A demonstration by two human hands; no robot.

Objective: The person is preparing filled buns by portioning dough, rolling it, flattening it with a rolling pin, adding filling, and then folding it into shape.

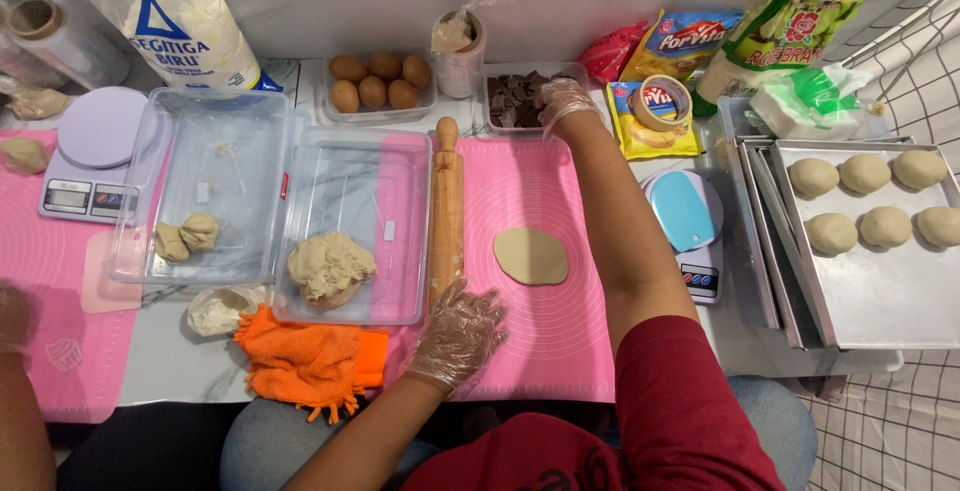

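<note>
Lying flat, the pale oval dough disc [531,255] sits beyond the spread left hand [458,331].

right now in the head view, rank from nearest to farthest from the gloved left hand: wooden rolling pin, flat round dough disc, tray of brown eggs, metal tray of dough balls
From the left hand:
1. Wooden rolling pin, touching the fingertips, just above the hand.
2. Flat round dough disc, up and to the right on the pink mat.
3. Tray of brown eggs, at the far back edge.
4. Metal tray of dough balls, far right.

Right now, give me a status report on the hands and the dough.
Left hand flat on pink mat, beside rolling pin. Right hand in chocolate tub. Flattened dough lies untouched between.
</note>
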